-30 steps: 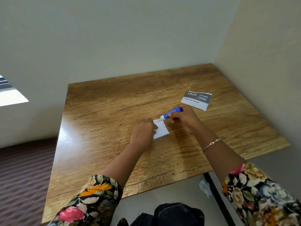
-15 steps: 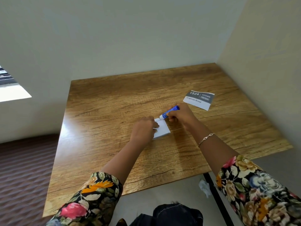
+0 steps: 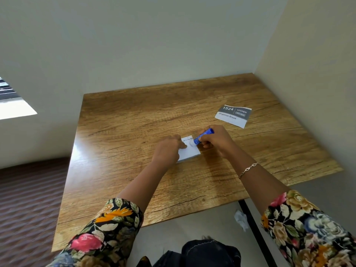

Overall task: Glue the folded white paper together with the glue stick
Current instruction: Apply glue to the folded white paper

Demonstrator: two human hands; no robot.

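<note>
Two hands meet over a small folded white paper (image 3: 189, 152) that lies flat near the middle of a wooden table (image 3: 125, 132), the table itself pushed into the corner where two pale walls join. On the person's left, the left hand (image 3: 168, 149) is curled loosely, palm down, its fingertips (image 3: 183, 145) pressed onto the left part of the sheet to pin it to the wood; it grips nothing, it only presses. The right hand (image 3: 216, 140) is closed around a blue glue stick (image 3: 203, 136), which is tilted with its blue end up and to the right and its pale tip down against the upper part of the paper, just beside the left fingertips. A faint greyish smear shows on the sheet at the tip. A line of small print runs along the paper's far edge, too small to read in full. Farther back and to the right, well apart from the hands, lies a printed card (image 3: 233, 116) with a dark band reading "1524" and "KITCHEN" and the words "Organize Bread" below. A thin bracelet (image 3: 248, 169) circles the right wrist, and both forearms come out of flowered sleeves (image 3: 107, 228). Below the table's near edge a crumpled scrap of white tissue (image 3: 240, 219) lies on the pale floor beside a black table leg (image 3: 256, 236).
</note>
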